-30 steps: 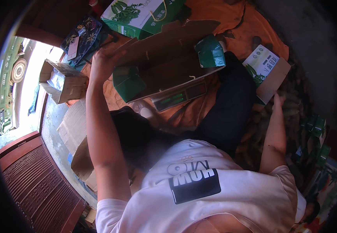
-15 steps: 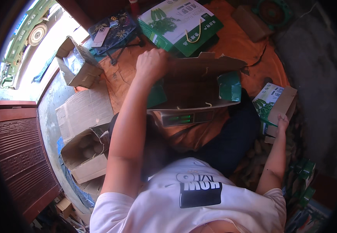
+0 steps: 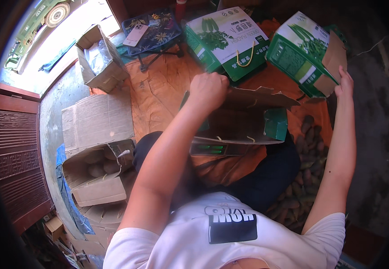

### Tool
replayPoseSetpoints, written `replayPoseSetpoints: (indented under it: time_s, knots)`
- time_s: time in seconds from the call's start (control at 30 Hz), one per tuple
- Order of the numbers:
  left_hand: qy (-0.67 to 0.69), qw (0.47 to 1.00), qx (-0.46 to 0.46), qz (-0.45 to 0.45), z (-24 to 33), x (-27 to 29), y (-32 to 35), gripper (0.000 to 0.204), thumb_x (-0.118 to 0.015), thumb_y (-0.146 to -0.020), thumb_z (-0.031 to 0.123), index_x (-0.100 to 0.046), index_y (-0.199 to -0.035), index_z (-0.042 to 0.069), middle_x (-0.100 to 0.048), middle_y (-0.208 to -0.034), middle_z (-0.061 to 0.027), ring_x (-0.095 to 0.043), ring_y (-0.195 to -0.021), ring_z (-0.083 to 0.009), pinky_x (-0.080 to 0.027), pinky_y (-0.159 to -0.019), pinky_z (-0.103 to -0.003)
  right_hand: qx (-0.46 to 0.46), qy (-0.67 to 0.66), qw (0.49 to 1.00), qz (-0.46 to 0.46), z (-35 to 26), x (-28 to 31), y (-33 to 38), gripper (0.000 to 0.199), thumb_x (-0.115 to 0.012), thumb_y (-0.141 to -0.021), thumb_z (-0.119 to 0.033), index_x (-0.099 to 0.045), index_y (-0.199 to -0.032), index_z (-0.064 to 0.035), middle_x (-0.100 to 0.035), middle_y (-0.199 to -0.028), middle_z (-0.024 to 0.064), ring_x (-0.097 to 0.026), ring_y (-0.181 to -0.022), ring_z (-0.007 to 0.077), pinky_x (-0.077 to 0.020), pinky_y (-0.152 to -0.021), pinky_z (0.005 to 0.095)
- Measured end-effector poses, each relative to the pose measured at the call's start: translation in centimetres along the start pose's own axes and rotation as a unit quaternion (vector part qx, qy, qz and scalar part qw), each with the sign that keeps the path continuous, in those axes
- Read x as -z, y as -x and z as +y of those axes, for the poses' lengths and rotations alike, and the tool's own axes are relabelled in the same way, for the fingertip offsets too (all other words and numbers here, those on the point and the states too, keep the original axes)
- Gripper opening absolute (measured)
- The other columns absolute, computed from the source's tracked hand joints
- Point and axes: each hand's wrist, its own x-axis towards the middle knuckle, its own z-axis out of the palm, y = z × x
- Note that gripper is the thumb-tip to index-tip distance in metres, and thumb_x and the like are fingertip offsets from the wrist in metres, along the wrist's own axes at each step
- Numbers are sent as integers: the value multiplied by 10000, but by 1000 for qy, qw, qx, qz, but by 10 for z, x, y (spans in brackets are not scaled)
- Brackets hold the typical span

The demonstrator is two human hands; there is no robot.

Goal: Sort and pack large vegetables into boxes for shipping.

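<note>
1 green-white carton [image 3: 295,62] is being held by right hand [image 3: 345,84], long axis running toward 10 o'clock; left hand [image 3: 208,92] curled at open box [image 3: 276,124], grip unclear.

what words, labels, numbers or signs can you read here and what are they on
I won't copy wording, but it stands on:
Box with cord handle: legible lettering
Tilted box in right hand: marks too small to read
Shirt: bold letters
Display: green digits, too small to read

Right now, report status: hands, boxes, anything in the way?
Left hand curled at far rim of open box. Right hand gripping green-and-white box. Possible obstruction: cord-handled carton just beyond open box.
</note>
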Motion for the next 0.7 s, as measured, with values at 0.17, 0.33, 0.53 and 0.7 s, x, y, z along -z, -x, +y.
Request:
replayPoseSetpoints:
  time_s: [0.17, 0.33, 0.53, 0.7]
  knots:
    - [12, 1000, -7, -12, -9, -2, 1, 202, -705, -877, 332, -776, -888, 143, -725, -810, -143, -722, -791, -336, -562, -683, -456, 5, -138, 990, 1, 20, -171, -1, 305, -716, -938, -93, -654, -1210, 28, -683, -1190, 109, -644, -1084, 242, -515, -946, 422]
    - [24, 1000, -8, -10, -7, -3, -3, 217, -695, -891, 328, -767, -868, 124, -721, -794, -145, -722, -785, -344, -560, -683, -459, -84, -217, 972, -19, 72, -259, 16, 240, -683, -957, -95, -636, -1172, 2, -682, -1141, 112, -641, -1076, 304, -524, -904, 531]
    - [40, 999, -11, -14, -9, 4, -6, 212, -702, -885, 303, -759, -839, 103, -718, -769, -145, -721, -766, -347, -559, -680, -459, -263, 112, 940, -186, 131, -294, 67, 154, -547, -952, 46, -586, -1100, 32, -634, -1044, 169, -664, -843, 273, -624, -821, 466]
    - [40, 999, -19, -3, -10, 2, -9, 201, -685, -896, 301, -762, -856, 121, -718, -773, -146, -721, -773, -348, -561, -687, -463, -247, 145, 931, -227, 118, -278, 75, 301, -537, -948, 68, -547, -1247, 42, -626, -1071, 175, -676, -894, 264, -628, -878, 444]
